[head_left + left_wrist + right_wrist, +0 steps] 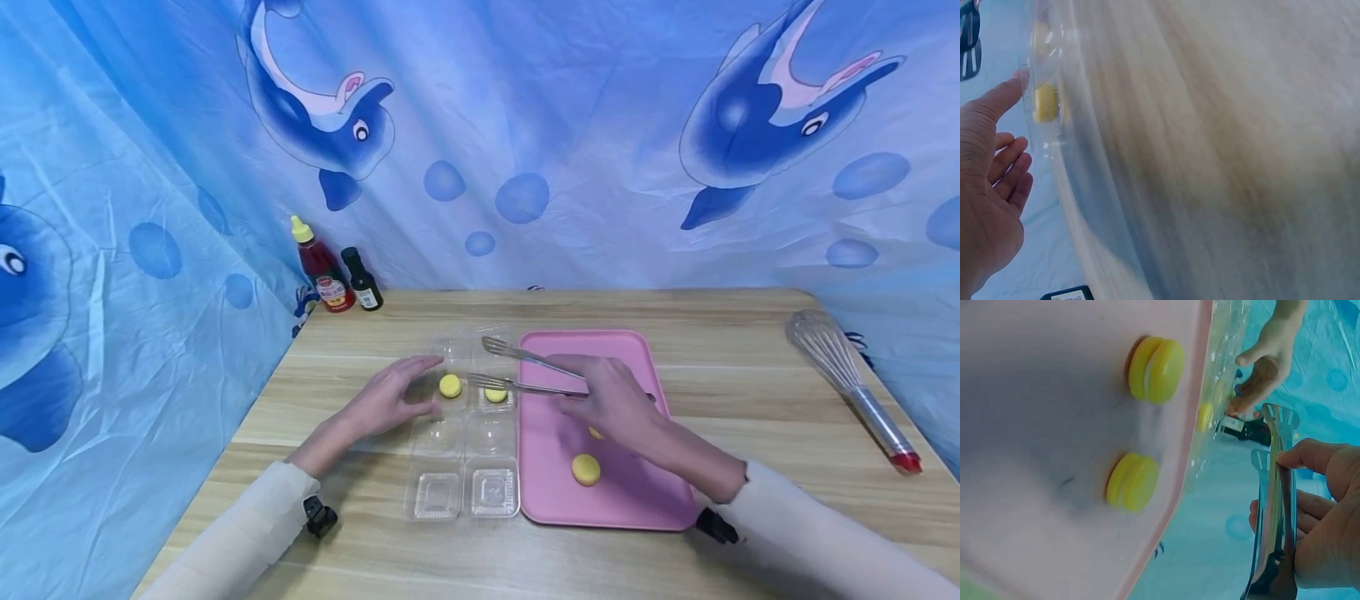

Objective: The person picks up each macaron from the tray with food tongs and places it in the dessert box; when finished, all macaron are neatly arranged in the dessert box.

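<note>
My right hand [618,408] grips metal serving tongs [547,389] over the pink tray [540,500]. The slotted tips are spread apart above the clear plastic containers [438,496], with nothing between them. Two yellow macarons [450,386] sit side by side in separate compartments. On the tray lie two more yellow macarons [1156,370], one partly hidden by my right hand in the head view. My left hand [390,392] is at the left side of the containers, fingers and thumb spread; in the left wrist view, the thumb [1004,97] reaches the clear plastic edge.
A red sauce bottle [326,271] with a yellow cap and a small dark bottle [362,281] stand at the back left. A whisk [851,383] lies along the right side of the wooden table [735,358]. Dolphin-print curtains [600,125] hang behind.
</note>
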{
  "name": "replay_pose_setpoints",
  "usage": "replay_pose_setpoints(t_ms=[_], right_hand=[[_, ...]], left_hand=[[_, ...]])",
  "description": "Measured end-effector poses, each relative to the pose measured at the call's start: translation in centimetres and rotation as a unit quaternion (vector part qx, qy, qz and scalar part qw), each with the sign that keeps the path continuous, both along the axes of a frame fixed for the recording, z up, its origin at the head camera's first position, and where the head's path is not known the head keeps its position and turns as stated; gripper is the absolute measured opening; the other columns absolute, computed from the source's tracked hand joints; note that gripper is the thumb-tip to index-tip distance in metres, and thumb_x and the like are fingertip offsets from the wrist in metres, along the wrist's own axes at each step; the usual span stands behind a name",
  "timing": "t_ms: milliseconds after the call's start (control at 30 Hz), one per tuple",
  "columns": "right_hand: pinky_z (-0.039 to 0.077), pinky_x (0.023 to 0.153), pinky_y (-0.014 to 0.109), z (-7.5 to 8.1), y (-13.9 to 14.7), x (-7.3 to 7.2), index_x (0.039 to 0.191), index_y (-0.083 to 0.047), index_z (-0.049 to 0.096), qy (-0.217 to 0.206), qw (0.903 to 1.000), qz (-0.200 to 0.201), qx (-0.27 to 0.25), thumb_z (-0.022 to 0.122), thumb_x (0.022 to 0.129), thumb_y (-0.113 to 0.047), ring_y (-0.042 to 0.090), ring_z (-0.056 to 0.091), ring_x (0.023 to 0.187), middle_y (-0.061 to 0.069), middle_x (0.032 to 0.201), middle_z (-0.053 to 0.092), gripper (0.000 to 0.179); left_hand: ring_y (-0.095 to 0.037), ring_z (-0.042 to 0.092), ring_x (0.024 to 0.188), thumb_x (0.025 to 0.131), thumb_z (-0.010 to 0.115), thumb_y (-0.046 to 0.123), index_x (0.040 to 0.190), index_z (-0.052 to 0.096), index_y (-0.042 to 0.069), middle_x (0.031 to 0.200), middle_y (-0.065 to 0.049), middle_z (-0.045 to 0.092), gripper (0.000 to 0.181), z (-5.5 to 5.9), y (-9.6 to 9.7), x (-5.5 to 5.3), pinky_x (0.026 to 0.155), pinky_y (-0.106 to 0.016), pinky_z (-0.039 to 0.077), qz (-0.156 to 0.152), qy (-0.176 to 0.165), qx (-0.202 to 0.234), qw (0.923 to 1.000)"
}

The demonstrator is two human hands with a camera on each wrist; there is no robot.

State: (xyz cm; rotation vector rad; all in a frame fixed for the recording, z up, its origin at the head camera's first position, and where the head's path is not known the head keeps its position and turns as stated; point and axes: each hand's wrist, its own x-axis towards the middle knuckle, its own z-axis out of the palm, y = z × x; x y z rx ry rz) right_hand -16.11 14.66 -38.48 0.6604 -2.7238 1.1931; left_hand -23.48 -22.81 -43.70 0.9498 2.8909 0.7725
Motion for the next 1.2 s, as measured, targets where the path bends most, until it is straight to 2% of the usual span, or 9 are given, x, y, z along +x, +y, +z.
replay_pose_setpoints(t_ms=[100, 200, 267, 333, 567, 767, 867, 1000, 1200], right_hand=[[0.028, 0.042, 0.019, 0.0, 1.5, 0.5, 0.145, -0.015, 0.068, 0.006, 1.0, -0.004, 0.006, 0.08, 0.083, 0.007, -0.002, 0.024, 0.042, -0.003, 0.069, 0.063, 0.067], [0.029, 0.043, 0.021, -0.2, 3.2, 0.9, 0.142, -0.013, 0.07, 0.02, 0.9996, -0.009, 0.019, 0.083, 0.082, 0.005, -0.002, 0.024, 0.045, 0.001, 0.096, 0.077, 0.063], [0.032, 0.045, 0.022, -0.5, 4.4, 1.2, 0.139, -0.013, 0.072, 0.031, 0.9991, -0.009, 0.028, 0.085, 0.082, 0.003, -0.001, 0.027, 0.048, 0.003, 0.118, 0.078, 0.061], [0.034, 0.046, 0.023, -0.9, 5.6, 1.4, 0.137, -0.012, 0.073, 0.038, 0.9987, -0.006, 0.033, 0.087, 0.081, 0.004, 0.0, 0.03, 0.05, 0.004, 0.118, 0.078, 0.059], [0.046, 0.055, 0.023, -2.2, 8.7, 2.5, 0.134, -0.005, 0.073, 0.026, 0.9991, 0.008, 0.034, 0.087, 0.079, 0.007, 0.007, 0.052, 0.067, 0.014, 0.122, 0.077, 0.058], [0.059, 0.069, 0.03, -3.0, 10.3, 3.6, 0.133, -0.01, 0.075, 0.021, 0.9984, 0.008, 0.052, 0.09, 0.079, 0.004, 0.016, 0.068, 0.09, 0.007, 0.124, 0.077, 0.058], [0.062, 0.079, 0.035, -3.3, 11.1, 4.0, 0.132, -0.012, 0.076, 0.033, 0.9969, 0.002, 0.072, 0.091, 0.079, 0.002, 0.02, 0.071, 0.104, 0.003, 0.124, 0.077, 0.057], [0.063, 0.081, 0.034, -3.7, 12.1, 4.5, 0.132, -0.013, 0.076, 0.022, 0.9963, -0.01, 0.083, 0.091, 0.078, 0.001, 0.021, 0.071, 0.109, 0.003, 0.125, 0.077, 0.058], [0.063, 0.091, 0.043, -4.1, 13.2, 4.9, 0.133, -0.015, 0.076, 0.003, 0.9953, -0.015, 0.096, 0.093, 0.079, -0.003, 0.027, 0.07, 0.118, 0.002, 0.127, 0.076, 0.058]], left_hand=[[-0.037, 0.046, 0.147, 0.089, 0.088, 0.034, 0.158, 0.049, 0.007, 0.159, -0.015, 0.051, 0.083, 0.3, 0.0, 0.2, 0.123, -0.059, 0.035, 0.001, 0.005, 0.007, 1.0], [-0.036, 0.045, 0.149, 0.092, 0.085, 0.037, 0.16, 0.047, 0.008, 0.161, -0.015, 0.049, 0.083, 0.8, 0.1, 0.5, 0.123, -0.059, 0.034, 0.004, 0.008, 0.014, 0.9999], [-0.036, 0.043, 0.15, 0.092, 0.084, 0.038, 0.161, 0.046, 0.009, 0.162, -0.015, 0.048, 0.083, 1.1, 0.2, 0.7, 0.123, -0.059, 0.034, 0.003, 0.011, 0.019, 0.9998], [-0.035, 0.043, 0.15, 0.092, 0.085, 0.037, 0.161, 0.045, 0.01, 0.163, -0.015, 0.047, 0.084, 1.4, 0.4, 0.9, 0.124, -0.059, 0.034, -0.003, 0.017, 0.024, 0.9996], [-0.034, 0.047, 0.148, 0.089, 0.088, 0.034, 0.16, 0.047, 0.006, 0.162, -0.014, 0.049, 0.086, 1.9, 1.7, 2.5, 0.123, -0.053, 0.037, -0.077, 0.04, 0.049, 0.995], [-0.031, 0.055, 0.141, 0.086, 0.09, 0.035, 0.155, 0.052, 0.003, 0.158, -0.013, 0.054, 0.086, 1.7, 3.0, 4.1, 0.12, -0.054, 0.042, -0.137, 0.057, 0.061, 0.9871], [-0.033, 0.056, 0.14, 0.085, 0.09, 0.037, 0.155, 0.053, 0.005, 0.156, -0.014, 0.055, 0.085, 1.4, 3.4, 5.0, 0.119, -0.058, 0.042, -0.152, 0.058, 0.059, 0.985], [-0.036, 0.056, 0.14, 0.083, 0.092, 0.035, 0.155, 0.054, 0.008, 0.155, -0.014, 0.057, 0.086, 0.9, 3.8, 6.2, 0.117, -0.058, 0.043, -0.168, 0.052, 0.059, 0.9825], [-0.034, 0.06, 0.135, 0.079, 0.095, 0.034, 0.152, 0.057, 0.008, 0.149, -0.011, 0.062, 0.086, 0.0, 4.0, 7.4, 0.113, -0.057, 0.048, -0.206, 0.079, 0.056, 0.9737]])
